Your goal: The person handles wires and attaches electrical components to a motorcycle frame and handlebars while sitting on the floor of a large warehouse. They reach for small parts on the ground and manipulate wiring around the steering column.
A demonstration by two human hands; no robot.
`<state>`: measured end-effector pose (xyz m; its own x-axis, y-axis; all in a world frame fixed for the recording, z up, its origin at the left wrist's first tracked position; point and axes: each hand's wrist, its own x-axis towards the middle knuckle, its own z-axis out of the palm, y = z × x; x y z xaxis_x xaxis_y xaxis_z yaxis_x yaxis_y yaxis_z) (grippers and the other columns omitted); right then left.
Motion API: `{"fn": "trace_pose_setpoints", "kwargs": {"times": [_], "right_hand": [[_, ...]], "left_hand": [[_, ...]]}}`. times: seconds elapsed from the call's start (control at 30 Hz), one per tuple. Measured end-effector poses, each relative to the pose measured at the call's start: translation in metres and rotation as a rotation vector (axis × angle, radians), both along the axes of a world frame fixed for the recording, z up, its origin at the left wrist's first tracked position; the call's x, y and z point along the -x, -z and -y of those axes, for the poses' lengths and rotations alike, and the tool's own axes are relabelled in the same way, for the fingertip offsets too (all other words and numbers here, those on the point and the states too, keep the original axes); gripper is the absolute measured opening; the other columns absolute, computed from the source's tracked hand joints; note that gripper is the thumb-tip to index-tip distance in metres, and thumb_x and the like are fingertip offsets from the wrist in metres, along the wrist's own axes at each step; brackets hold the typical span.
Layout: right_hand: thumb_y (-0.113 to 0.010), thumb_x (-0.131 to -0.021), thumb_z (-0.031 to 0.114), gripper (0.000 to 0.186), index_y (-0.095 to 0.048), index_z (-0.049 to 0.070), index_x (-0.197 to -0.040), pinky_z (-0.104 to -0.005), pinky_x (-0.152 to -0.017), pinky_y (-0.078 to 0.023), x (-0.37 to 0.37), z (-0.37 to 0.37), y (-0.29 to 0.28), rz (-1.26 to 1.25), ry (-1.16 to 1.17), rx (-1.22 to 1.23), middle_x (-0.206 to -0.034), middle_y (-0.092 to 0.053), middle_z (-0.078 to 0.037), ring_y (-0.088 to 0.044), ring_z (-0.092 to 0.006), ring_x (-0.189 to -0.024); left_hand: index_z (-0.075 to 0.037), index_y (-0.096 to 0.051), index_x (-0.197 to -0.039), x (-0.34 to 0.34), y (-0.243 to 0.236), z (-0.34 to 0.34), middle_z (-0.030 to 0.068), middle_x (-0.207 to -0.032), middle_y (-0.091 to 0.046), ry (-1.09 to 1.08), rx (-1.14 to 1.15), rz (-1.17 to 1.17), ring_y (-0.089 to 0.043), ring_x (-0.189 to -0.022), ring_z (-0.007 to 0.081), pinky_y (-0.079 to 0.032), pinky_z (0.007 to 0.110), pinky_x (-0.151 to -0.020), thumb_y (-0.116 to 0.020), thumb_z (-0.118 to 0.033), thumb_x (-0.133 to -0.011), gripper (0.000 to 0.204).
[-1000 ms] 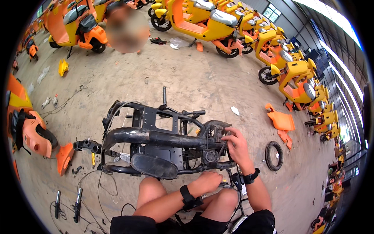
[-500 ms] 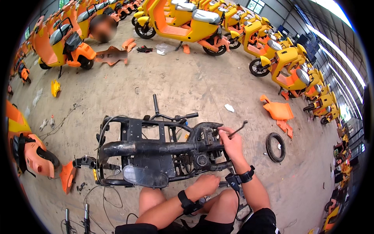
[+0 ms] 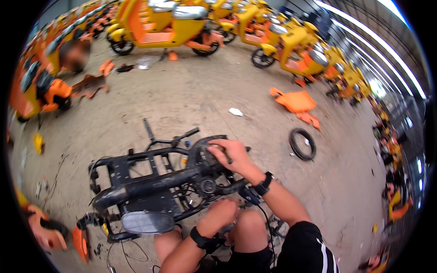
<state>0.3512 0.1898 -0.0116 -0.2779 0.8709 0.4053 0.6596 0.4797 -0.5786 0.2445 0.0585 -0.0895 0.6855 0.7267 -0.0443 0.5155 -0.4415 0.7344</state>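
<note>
A bare black scooter frame (image 3: 150, 186) lies on the floor before my knees, with a thick central tube and a dark oval seat-like panel (image 3: 148, 223) at its near side. My right hand (image 3: 234, 157) is over the frame's right end, beside the curved black fender (image 3: 200, 148). Its fingers are curled, and a thin dark rod-like tool (image 3: 229, 160) shows in part at them; most of it is hidden. My left hand (image 3: 223, 211) is closed near the frame's near right edge, above my knee. Whatever it holds, if anything, is hidden.
Handlebars (image 3: 170, 139) stick out beyond the frame. A black tyre (image 3: 302, 144) and orange body panels (image 3: 296, 101) lie to the right. Rows of yellow and orange scooters (image 3: 168, 32) stand behind. Cables (image 3: 129, 257) trail at the lower left. Another person crouches at the far left.
The view has swung to the right, so the scene sits further left. My right hand has moved over the fender side, and the tool's long end no longer sticks out plainly. My left hand remains closed.
</note>
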Motion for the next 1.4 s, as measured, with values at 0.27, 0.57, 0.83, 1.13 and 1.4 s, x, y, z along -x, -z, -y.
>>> {"fn": "trace_pose_setpoints", "kwargs": {"times": [0.27,0.57,0.83,1.13,1.4], "right_hand": [[-0.075,-0.074,0.032,0.024,-0.071,0.009,-0.080,-0.0365,-0.056,-0.047,0.012,-0.007,0.012,-0.002,0.150,-0.041,-0.063,-0.062,-0.010,-0.061,-0.0286,-0.062],[-0.073,-0.074,0.030,0.025,-0.069,0.005,-0.077,-0.0411,-0.061,-0.049,0.011,0.001,0.010,0.043,0.198,-0.025,-0.068,-0.064,-0.014,-0.063,-0.0332,-0.067],[-0.076,-0.071,0.034,0.029,-0.071,0.007,-0.080,-0.0408,-0.063,-0.050,0.008,0.003,0.005,0.111,0.290,0.084,-0.071,-0.066,-0.013,-0.065,-0.0323,-0.070],[-0.069,-0.074,0.023,0.018,-0.070,0.005,-0.075,-0.0419,-0.057,-0.049,0.010,0.005,-0.001,0.049,0.249,-0.069,-0.062,-0.061,-0.018,-0.063,-0.0359,-0.064],[-0.073,-0.071,0.029,0.026,-0.069,0.004,-0.074,-0.0424,-0.059,-0.049,0.004,-0.007,0.018,0.081,0.118,-0.124,-0.063,-0.062,-0.018,-0.063,-0.0358,-0.064]], "left_hand": [[0.001,-0.060,-0.095,0.000,-0.017,0.002,0.0222,-0.093,-0.064,-0.014,-0.007,-0.035,-0.062,-0.085,0.0403,-0.049,0.049,-0.073,-0.060,-0.023,-0.085,0.026],[0.001,-0.061,-0.100,0.003,-0.020,0.005,0.0232,-0.095,-0.063,-0.006,-0.001,-0.039,-0.060,-0.089,0.0406,-0.049,0.048,-0.076,-0.060,-0.020,-0.084,0.027],[0.003,-0.060,-0.090,-0.003,-0.014,0.006,0.0224,-0.080,-0.063,0.016,-0.057,-0.012,-0.060,-0.076,0.0417,-0.048,0.049,-0.067,-0.063,-0.021,-0.083,0.025],[0.001,-0.061,-0.098,-0.005,-0.017,0.003,0.0252,-0.089,-0.063,0.048,-0.020,-0.070,-0.061,-0.081,0.0425,-0.050,0.050,-0.070,-0.060,-0.022,-0.084,0.027],[0.000,-0.060,-0.102,-0.010,-0.020,0.003,0.0246,-0.090,-0.063,0.055,0.014,-0.041,-0.061,-0.084,0.0421,-0.050,0.049,-0.072,-0.060,-0.021,-0.084,0.027]]}}
